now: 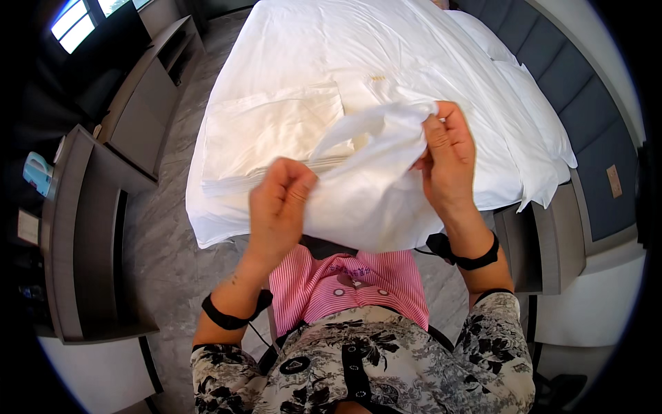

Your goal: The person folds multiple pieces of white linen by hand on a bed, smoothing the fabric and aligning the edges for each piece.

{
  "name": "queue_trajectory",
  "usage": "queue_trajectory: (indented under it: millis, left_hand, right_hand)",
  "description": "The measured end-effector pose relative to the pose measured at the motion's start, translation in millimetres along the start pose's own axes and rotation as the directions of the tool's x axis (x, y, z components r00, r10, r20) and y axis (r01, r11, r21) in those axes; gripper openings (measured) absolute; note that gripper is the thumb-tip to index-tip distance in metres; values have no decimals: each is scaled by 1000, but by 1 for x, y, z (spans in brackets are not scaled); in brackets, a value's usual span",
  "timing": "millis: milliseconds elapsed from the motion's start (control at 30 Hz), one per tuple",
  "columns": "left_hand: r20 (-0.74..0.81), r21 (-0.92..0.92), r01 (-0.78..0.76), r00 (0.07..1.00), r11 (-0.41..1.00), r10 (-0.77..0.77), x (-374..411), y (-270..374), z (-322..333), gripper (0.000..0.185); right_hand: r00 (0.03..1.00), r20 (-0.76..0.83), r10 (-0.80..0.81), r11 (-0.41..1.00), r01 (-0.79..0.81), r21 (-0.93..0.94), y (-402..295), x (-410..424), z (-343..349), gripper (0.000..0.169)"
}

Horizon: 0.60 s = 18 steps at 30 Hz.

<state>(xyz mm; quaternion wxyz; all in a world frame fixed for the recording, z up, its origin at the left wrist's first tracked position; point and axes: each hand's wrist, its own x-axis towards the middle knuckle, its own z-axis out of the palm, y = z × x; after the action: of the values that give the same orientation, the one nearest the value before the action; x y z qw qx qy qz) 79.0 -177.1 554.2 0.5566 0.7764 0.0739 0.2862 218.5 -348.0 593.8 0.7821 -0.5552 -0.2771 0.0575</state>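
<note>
A thin white cloth (372, 202) is stretched between my hands over the bed's near edge, its upper part looped and somewhat blurred. My left hand (283, 191) pinches its left side between thumb and fingers. Higher up and to the right, my right hand (449, 139) grips the cloth's upper corner. Behind my left hand lies a flat stack of folded cream-white linen (269, 124) on the white bed sheet (305, 57). Another white fabric piece with small yellow marks (378, 78) rests on the bed beyond my right hand.
White pillows (532, 103) lie against the dark padded headboard (563, 67). A nightstand (548, 248) stands at the right. Along the left are a grey desk (77, 207) bearing a light-blue kettle (38, 173), a low cabinet (142, 103) and a television (111, 46).
</note>
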Motion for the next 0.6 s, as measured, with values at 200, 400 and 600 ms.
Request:
queue_trajectory:
  millis: [200, 400, 600]
  left_hand:
    - [170, -385, 305, 951, 871, -258, 11, 9, -3, 16]
    - [557, -507, 662, 740, 552, -376, -8, -4, 24, 23]
    - [318, -700, 546, 816, 460, -483, -10, -9, 44, 20]
  right_hand:
    - [995, 96, 21, 987, -36, 157, -1, 11, -10, 10]
    - [949, 149, 279, 956, -289, 49, 25, -4, -2, 13]
    - [956, 268, 116, 847, 45, -529, 16, -43, 5, 35]
